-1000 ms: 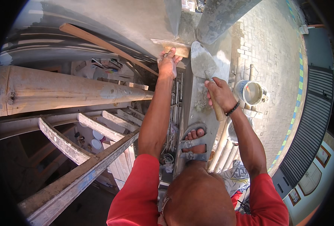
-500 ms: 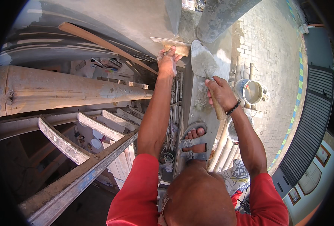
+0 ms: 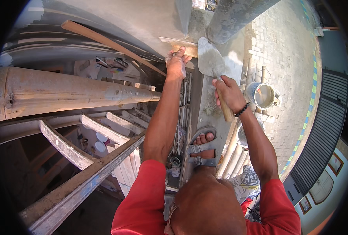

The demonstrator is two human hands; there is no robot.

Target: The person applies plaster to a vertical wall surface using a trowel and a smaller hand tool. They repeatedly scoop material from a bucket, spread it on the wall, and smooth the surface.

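Note:
My left hand [image 3: 176, 62] is closed round a short flat wooden board [image 3: 190, 49], whose long edge lies along the grey plastered wall [image 3: 150, 19]. Grey smears mark the fingers and wrist. In my right hand [image 3: 229, 93] is the wooden handle of a trowel [image 3: 212, 58]. Its broad grey blade points away from me, with the tip close to the board's right end; whether they touch I cannot tell. Below the blade runs a narrow concrete ledge [image 3: 207, 98] with crumbs of mortar on it. My sandalled foot [image 3: 202, 145] stands on this ledge.
To the left are a thick bamboo pole [image 3: 72, 92], a slanting wooden batten [image 3: 111, 46] and a paint-spotted ladder [image 3: 87, 178], with a drop beneath. A grey round column [image 3: 232, 19] rises ahead. On the right, a bucket [image 3: 263, 96] stands by bamboo poles above the paving [image 3: 287, 66].
The trowel has shifted slightly up and left, its blade nearer the board. My left hand keeps its hold on the board, almost unmoved.

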